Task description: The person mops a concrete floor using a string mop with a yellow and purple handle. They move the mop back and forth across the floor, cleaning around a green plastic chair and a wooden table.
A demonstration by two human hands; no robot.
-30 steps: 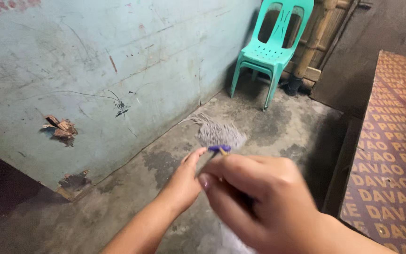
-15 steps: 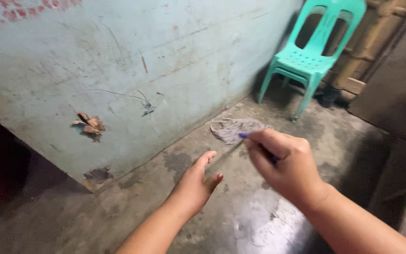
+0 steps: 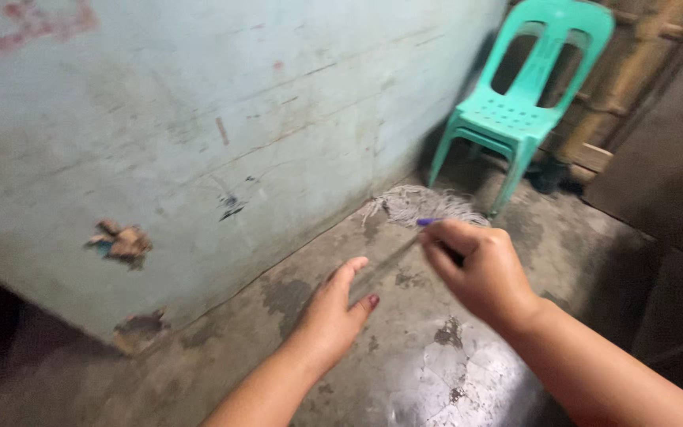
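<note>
My right hand (image 3: 480, 273) is closed around the top of a mop handle (image 3: 389, 261) with a purple end cap. The thin grey handle slants down and away to a grey string mop head (image 3: 424, 205) lying on the concrete floor near the wall. My left hand (image 3: 330, 316) hovers just left of the handle, fingers together and thumb apart, holding nothing; I cannot tell whether it touches the handle.
A pale blue chipped wall (image 3: 199, 134) runs along the left. A teal plastic chair (image 3: 527, 99) stands in the far corner beside bamboo poles (image 3: 626, 79). The concrete floor (image 3: 452, 379) has a wet, shiny patch near me.
My right hand has moved away from the camera and rightward with the handle. My left hand has let go of the handle and opened. The view has swung slightly, and the mop head lies nearer the chair.
</note>
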